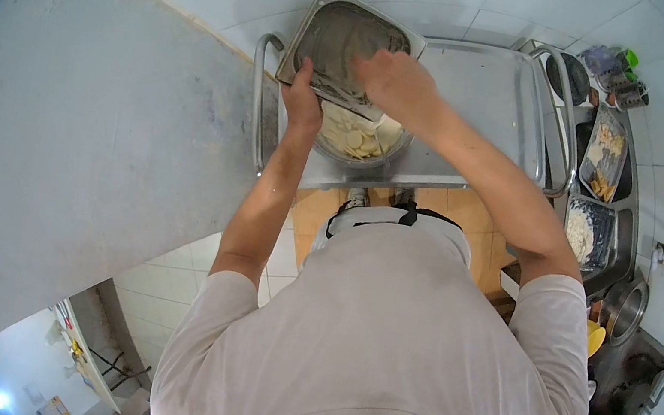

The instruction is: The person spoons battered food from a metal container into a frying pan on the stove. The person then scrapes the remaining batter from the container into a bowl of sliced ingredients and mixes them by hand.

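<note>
A rectangular metal pan (332,42) is tilted over a round bowl (362,157) that holds pale, flat slices (352,134). My left hand (303,101) grips the pan's near left edge, with the thumb over the rim. Above the inside of the pan is my right hand (395,83), its fingers curled and blurred; what they hold, if anything, I cannot make out. Dark, wet-looking smears coat the inside of the pan. The bowl stands on a metal cart top (479,100), partly hidden beneath the pan.
Curved cart handles rise at the left (256,100) and right (569,149). Further right, a tray of yellowish pieces (606,151) and a container of white food (588,233) sit by a metal pot (624,310). A grey wall surface (103,119) borders the left.
</note>
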{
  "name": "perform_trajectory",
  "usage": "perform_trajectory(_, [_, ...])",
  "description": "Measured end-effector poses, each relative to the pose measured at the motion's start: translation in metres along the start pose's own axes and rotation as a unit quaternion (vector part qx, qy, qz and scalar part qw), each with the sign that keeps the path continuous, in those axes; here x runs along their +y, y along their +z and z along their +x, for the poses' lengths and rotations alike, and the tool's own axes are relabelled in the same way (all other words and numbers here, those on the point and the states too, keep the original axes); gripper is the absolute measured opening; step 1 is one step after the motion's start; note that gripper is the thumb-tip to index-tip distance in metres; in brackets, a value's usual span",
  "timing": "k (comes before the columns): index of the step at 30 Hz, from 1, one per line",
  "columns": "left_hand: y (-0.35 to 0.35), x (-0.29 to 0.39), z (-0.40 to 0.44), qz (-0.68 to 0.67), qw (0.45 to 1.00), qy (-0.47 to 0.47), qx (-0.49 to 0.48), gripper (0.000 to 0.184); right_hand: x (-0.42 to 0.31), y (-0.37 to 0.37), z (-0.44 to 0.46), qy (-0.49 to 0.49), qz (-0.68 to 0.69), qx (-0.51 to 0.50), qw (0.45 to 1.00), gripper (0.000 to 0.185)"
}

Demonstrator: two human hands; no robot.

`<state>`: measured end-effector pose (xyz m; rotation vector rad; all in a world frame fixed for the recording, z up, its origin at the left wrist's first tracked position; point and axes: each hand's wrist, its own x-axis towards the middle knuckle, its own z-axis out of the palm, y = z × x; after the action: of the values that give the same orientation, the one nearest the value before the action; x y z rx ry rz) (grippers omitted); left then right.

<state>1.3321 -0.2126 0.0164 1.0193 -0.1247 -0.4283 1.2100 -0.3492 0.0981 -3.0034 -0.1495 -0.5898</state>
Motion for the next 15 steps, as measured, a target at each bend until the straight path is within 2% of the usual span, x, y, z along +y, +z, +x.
perform_trajectory(3, [0.004,0.006,-0.009,-0.017,0.999,-0.036,-0.01,0.039,-0.01,-0.028,0.018,0.077,0.028,0.062,0.995,0.014])
perform_trajectory(6, [0.004,0.005,-0.006,0.002,0.996,-0.064,-0.057,0.043,-0.027,-0.02,0.025,0.06,0.021,0.06,0.996,0.012])
perform_trajectory(9, [-0.001,0.007,-0.001,0.016,0.991,-0.098,-0.084,0.048,-0.03,0.002,0.013,-0.019,0.069,-0.011,0.997,0.012])
perform_trajectory(12, [-0.005,0.008,0.002,0.013,0.991,-0.107,-0.082,0.05,-0.015,0.003,0.003,-0.017,0.052,0.072,0.996,0.011])
perform_trajectory(15, [0.0,0.017,-0.006,0.021,0.989,-0.119,-0.08,0.05,-0.012,-0.03,0.022,0.084,0.053,0.004,0.995,0.016])
